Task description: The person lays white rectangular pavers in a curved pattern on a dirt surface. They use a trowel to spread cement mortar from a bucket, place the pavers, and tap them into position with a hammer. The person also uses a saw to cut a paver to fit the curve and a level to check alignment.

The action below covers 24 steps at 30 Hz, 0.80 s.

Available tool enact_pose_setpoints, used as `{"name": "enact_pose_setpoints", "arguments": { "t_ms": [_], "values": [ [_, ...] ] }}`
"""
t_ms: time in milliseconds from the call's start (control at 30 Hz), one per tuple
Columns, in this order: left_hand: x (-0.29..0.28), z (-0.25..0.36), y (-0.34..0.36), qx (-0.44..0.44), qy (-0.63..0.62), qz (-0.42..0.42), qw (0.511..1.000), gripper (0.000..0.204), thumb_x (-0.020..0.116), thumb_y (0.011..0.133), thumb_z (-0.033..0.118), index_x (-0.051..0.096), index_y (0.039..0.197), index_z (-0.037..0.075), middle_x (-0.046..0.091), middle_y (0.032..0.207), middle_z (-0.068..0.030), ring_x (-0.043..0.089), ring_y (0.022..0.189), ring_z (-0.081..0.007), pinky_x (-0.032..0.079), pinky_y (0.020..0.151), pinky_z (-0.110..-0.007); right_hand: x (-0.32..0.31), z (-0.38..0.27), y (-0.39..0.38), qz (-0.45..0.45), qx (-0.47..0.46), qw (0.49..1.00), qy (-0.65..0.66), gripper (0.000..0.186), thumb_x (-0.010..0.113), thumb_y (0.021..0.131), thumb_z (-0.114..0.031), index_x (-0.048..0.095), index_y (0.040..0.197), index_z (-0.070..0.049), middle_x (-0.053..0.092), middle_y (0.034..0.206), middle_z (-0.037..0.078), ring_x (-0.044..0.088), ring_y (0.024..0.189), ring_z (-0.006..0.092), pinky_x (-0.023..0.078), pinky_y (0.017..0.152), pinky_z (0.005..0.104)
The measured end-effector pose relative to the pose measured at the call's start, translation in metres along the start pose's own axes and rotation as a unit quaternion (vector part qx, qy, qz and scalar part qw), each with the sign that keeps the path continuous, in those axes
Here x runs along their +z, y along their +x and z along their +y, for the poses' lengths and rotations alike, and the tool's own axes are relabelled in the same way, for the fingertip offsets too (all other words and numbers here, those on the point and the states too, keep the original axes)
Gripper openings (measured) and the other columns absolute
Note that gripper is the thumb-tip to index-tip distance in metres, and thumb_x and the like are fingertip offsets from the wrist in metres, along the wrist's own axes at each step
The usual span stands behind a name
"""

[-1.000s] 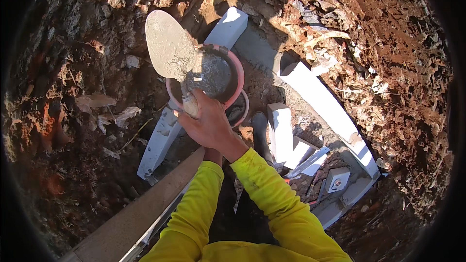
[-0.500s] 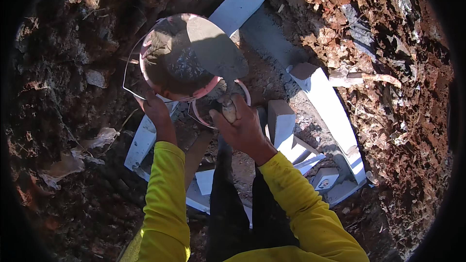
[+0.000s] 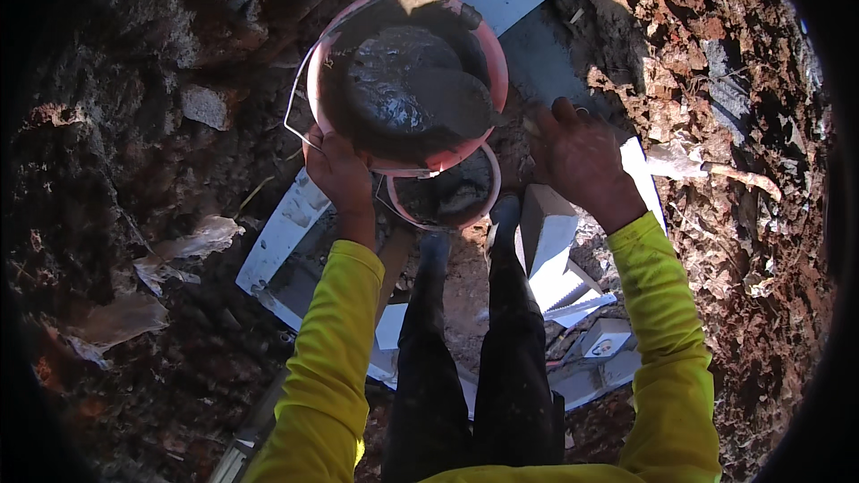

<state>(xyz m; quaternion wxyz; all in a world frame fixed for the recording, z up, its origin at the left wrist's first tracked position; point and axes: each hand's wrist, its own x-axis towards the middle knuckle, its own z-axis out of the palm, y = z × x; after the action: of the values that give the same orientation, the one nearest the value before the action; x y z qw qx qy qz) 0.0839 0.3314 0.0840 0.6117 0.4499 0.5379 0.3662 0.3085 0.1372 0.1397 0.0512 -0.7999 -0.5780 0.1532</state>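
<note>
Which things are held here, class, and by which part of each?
The left grip holds the round pink bucket at its near-left rim, perhaps with its wire handle. The right grip holds the grey round-bladed trowel by its handle.

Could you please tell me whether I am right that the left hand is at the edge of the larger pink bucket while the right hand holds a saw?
Not quite: the head view shows the right hand holding a trowel, not a saw. The left hand is indeed at the edge of the larger pink bucket.
</note>
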Motion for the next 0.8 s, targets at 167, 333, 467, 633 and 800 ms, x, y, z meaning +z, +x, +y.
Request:
{"name": "enact_pose_setpoints", "arguments": {
  "t_ms": [167,333,467,633,800],
  "values": [
    [0.009,0.003,-0.010,0.054,0.081,0.001,0.995,0.018,0.042,0.096,0.011,0.055,0.099,0.000,0.055,0.074,-0.0025,0.050,0.056,-0.0104,0.043,0.049,-0.025,0.010,-0.007,0.058,-0.095,-0.070,0.991,-0.060,0.033,0.065,0.083,-0.015,0.058,0.114,-0.006,0.060,0.096,0.015,0.067,0.084,0.0332,0.055,0.073,0.0454],
    [0.009,-0.005,-0.012,0.169,0.189,-0.027,0.967,0.021,0.042,0.094,0.009,0.057,0.100,-0.004,0.060,0.080,-0.0104,0.057,0.067,-0.0204,0.047,0.064,-0.033,0.035,-0.025,0.054,-0.111,-0.066,0.991,0.034,0.038,0.068,0.079,-0.015,0.060,0.114,-0.005,0.062,0.103,0.015,0.068,0.088,0.0348,0.055,0.076,0.0465],
    [0.005,-0.007,-0.017,0.171,0.234,-0.024,0.957,0.020,0.042,0.094,0.010,0.056,0.098,-0.004,0.057,0.075,-0.0118,0.055,0.065,-0.0252,0.046,0.065,-0.036,0.043,-0.027,0.033,-0.053,-0.031,0.990,0.130,0.043,0.073,0.074,-0.016,0.062,0.113,-0.002,0.066,0.104,0.015,0.068,0.085,0.0362,0.056,0.074,0.0436],
    [0.012,-0.002,-0.016,0.153,0.235,-0.021,0.960,0.021,0.042,0.098,0.016,0.054,0.094,-0.001,0.049,0.065,-0.0037,0.049,0.058,-0.0173,0.043,0.057,-0.034,0.064,-0.028,-0.007,0.023,0.069,0.916,0.393,0.030,0.070,0.072,-0.017,0.064,0.097,-0.001,0.067,0.088,0.017,0.068,0.078,0.0343,0.053,0.068,0.0419],
    [-0.023,-0.013,0.019,0.116,0.174,0.019,0.978,0.027,0.043,0.103,0.027,0.054,0.093,0.005,0.043,0.069,0.0037,0.044,0.061,-0.0071,0.038,0.048,-0.026,0.087,-0.054,-0.052,0.144,0.148,0.832,0.515,0.032,0.071,0.069,-0.011,0.064,0.098,-0.001,0.066,0.082,0.014,0.067,0.072,0.0323,0.052,0.064,0.0370]
  ]
}}
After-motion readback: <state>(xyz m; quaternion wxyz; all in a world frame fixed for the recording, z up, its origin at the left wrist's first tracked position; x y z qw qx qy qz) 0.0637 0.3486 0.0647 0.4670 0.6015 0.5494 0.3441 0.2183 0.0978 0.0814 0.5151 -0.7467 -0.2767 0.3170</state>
